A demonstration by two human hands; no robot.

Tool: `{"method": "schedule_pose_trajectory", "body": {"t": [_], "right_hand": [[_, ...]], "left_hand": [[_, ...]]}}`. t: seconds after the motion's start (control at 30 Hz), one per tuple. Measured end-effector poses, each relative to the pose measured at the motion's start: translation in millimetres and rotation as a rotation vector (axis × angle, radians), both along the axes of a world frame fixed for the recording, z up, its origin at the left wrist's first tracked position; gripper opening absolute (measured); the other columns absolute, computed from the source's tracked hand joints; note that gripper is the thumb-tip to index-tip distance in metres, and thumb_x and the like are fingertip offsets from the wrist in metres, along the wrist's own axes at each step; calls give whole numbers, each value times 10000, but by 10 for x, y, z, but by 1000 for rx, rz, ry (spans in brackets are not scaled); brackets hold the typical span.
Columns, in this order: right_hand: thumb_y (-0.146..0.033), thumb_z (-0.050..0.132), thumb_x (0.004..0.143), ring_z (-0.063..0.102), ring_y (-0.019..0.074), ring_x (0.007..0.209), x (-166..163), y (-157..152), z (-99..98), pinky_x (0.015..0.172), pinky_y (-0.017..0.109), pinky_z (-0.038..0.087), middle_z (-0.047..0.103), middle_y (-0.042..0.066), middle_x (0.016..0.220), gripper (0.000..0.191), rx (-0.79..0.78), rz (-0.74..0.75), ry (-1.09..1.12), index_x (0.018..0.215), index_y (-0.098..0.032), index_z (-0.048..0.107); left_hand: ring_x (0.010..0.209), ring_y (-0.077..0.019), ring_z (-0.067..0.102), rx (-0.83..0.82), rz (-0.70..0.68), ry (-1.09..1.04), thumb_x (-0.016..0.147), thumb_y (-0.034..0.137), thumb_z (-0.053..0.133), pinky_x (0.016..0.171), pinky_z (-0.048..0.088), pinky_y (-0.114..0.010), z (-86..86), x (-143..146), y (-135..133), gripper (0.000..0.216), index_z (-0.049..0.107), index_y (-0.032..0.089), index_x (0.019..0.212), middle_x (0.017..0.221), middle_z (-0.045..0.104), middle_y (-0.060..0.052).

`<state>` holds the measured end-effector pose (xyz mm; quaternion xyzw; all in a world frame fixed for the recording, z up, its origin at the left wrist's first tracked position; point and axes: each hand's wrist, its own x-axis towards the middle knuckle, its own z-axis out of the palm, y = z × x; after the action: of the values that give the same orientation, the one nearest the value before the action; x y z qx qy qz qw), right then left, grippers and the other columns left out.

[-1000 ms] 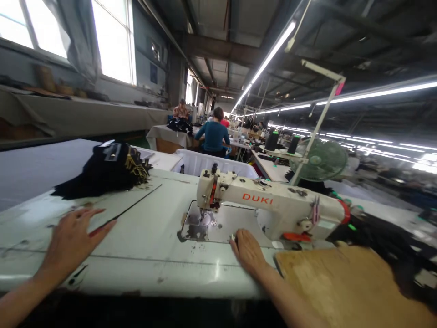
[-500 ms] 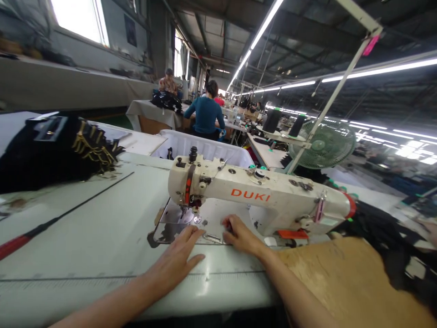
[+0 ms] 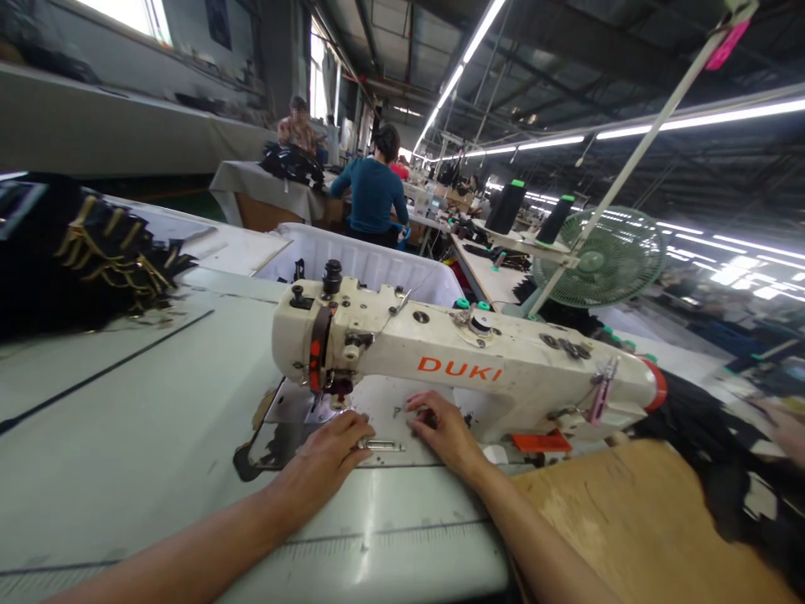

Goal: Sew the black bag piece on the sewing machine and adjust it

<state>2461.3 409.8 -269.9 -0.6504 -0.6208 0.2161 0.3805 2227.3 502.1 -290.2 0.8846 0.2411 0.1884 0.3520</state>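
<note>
At frame centre, your left hand point(image 3: 327, 457) and right hand point(image 3: 444, 432) rest loosely open, apart, on the metal plate point(image 3: 383, 419) under the sewing machine point(image 3: 465, 365); fingertip contact looks likely but blurred.

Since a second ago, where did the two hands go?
The left hand slid right across the table to the metal plate under the needle. The right hand edged forward onto that plate. Neither holds anything. The sewing machine and black garment pile stayed put.

Left hand point(image 3: 327, 457), right hand point(image 3: 444, 432) flat, palms down
</note>
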Motion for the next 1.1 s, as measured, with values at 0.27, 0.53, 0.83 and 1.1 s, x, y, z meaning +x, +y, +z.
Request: {"method": "schedule_pose_trajectory", "body": {"t": [0.27,0.53,0.83,1.1], "right_hand": [[-191,645,897,593,180,855,-292,-97,240,792,310,483,632,39,892,70,3,-101,-281,920,-190,712],[-178,634,912,582,237,996,-662,-102,117,898,364,498,651,76,1001,131,-56,61,-451,1017,-176,713],[-279,565,955,617,229,966,-598,-175,-64,878,384,534,644,77,1006,145,67,35,-434,1019,-215,677],[-387,551,939,721,197,874,-210,-415,-409,730,285,603,726,53,1008,270,488,-28,-759,1129,-257,692]], "left_hand": [[1101,-218,582,51,12,-17,928,178,551,1003,444,-363,31,-19,-25,216,596,225,1134,1175,578,-47],[1004,-176,639,73,203,15,969,368,516,940,471,-280,162,-868,-119,183,648,293,1073,1138,644,20],[1033,-255,647,284,556,140,937,570,430,928,492,-402,415,-2041,248,396,668,278,1061,1144,674,-10],[1152,-264,605,459,707,94,955,538,411,1019,498,-433,66,-2875,484,423,661,247,1134,1291,594,-88]]}}
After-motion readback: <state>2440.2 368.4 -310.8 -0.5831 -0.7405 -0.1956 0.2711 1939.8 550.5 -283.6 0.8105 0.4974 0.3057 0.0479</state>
